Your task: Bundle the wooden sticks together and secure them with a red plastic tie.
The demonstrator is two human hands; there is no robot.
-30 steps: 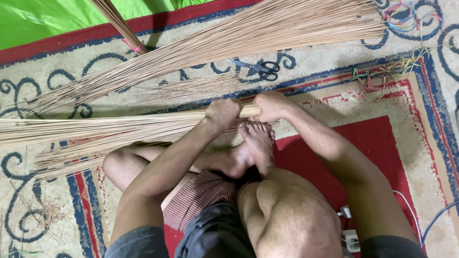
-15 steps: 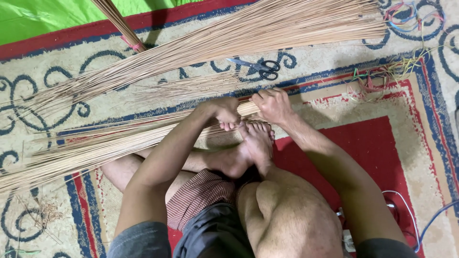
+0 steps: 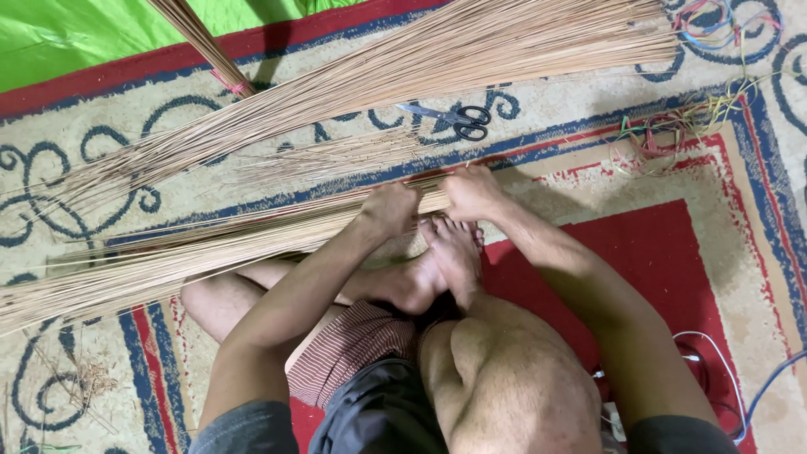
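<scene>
Both hands sit side by side on the thick end of the stick bundle (image 3: 210, 252), just above the feet (image 3: 445, 261). Left hand (image 3: 388, 210) is curled down over the sticks, fingers wrapped round them. Right hand (image 3: 472, 192) is closed over the very butt end, knuckles up; fingertips hidden, so can't tell if it pinches a tie or only the sticks.

Change vs. half a sec ago: bundle's far end has swung a bit, now fanning out toward the rug's left edge at a flatter angle, & the hands have moved closer together at the butt. A sec ago the bundle lay nearly level w/ the hands further apart. Reads as the sticks being gathered & squeezed tight at one end; grip looks firmer now, loose tips still splay wide.

Around: a second, bigger pile of sticks (image 3: 403, 76) runs diagonally across the rug (image 3: 672, 277) toward its top right corner, apart from the held bundle. A thin loose layer of sticks (image 3: 336, 155) lies between the two. Scissors (image 3: 454, 119) rest on the rug just beyond the hands, near but not touching. Coloured strings (image 3: 664, 126) tangle near the right edge. Another tied bundle (image 3: 202, 42) w/ a pink band pokes in at top, by the green sheet (image 3: 76, 38). Cables (image 3: 723, 378) at bottom right.

In the way: the loose layer lies close to the held sticks & could get mixed in; knees & feet crowd the space under the hands.
</scene>
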